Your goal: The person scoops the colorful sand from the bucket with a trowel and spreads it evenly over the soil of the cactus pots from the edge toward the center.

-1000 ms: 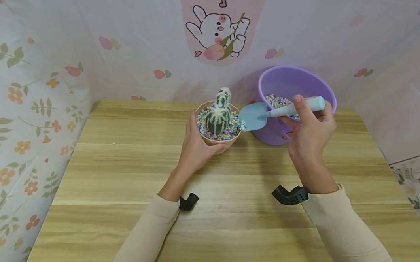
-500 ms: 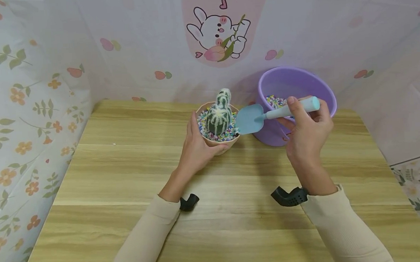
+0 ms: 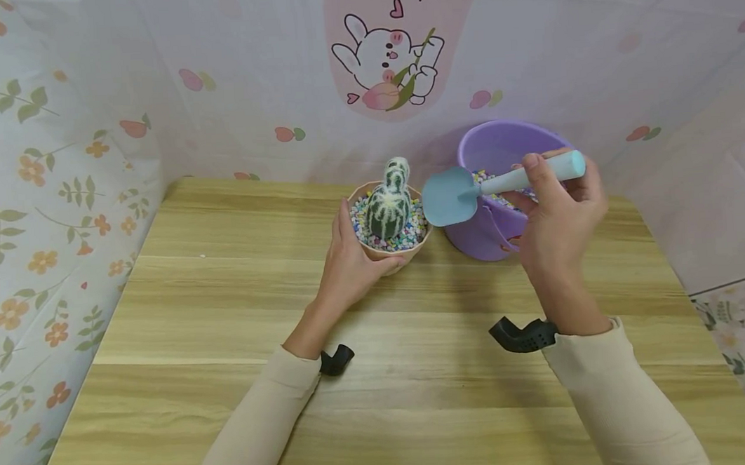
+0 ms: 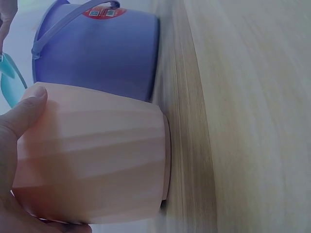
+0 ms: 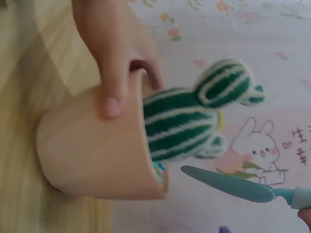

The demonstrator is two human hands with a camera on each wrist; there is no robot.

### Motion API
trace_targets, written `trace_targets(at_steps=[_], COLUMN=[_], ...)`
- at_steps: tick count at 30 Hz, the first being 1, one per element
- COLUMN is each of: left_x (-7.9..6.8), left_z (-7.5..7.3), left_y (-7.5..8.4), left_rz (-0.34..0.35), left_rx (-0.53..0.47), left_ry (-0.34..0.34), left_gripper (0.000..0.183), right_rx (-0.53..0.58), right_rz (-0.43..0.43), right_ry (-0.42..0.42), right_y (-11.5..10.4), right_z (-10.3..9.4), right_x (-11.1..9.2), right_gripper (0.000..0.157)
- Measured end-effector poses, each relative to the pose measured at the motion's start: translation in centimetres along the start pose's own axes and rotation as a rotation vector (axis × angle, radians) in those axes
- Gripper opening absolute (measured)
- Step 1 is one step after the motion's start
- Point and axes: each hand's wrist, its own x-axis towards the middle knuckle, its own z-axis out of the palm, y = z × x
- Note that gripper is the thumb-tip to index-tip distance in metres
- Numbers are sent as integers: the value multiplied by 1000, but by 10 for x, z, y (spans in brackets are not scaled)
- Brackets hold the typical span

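Observation:
My left hand grips a peach flowerpot by its side, thumb near the rim; the pot stands on the wooden table. In it a green-and-white striped toy cactus rises from small multicoloured pebbles. My right hand holds a light blue hand shovel by its pale handle. The shovel's blade hangs just right of the pot's rim, and no pebbles show on it. Behind the handle, a purple bucket contains more of the pebbles, partly hidden by my right hand.
The wooden table meets a printed cloth backdrop right behind the pot and bucket. The bucket's handle hangs down its side. One small white speck lies on the table at left.
Pebbles on the shovel's tip have gone into the pot. The shovel dipped to the rim, then rose and drew back right with my right hand. The left hand keeps its hold.

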Motion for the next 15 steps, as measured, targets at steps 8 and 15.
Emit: trace_targets(at_steps=[8,15], left_x=[0,-2], left_z=[2,6], left_y=[0,2], left_rz=[21,32], left_rx=[4,7], left_ry=[22,54], left_gripper=[134,133], right_rx=[31,57], right_rz=[-6,-5], right_ry=[47,119], right_y=[-16,-29], right_z=[-1,-1], right_x=[20,36], right_gripper=[33,33])
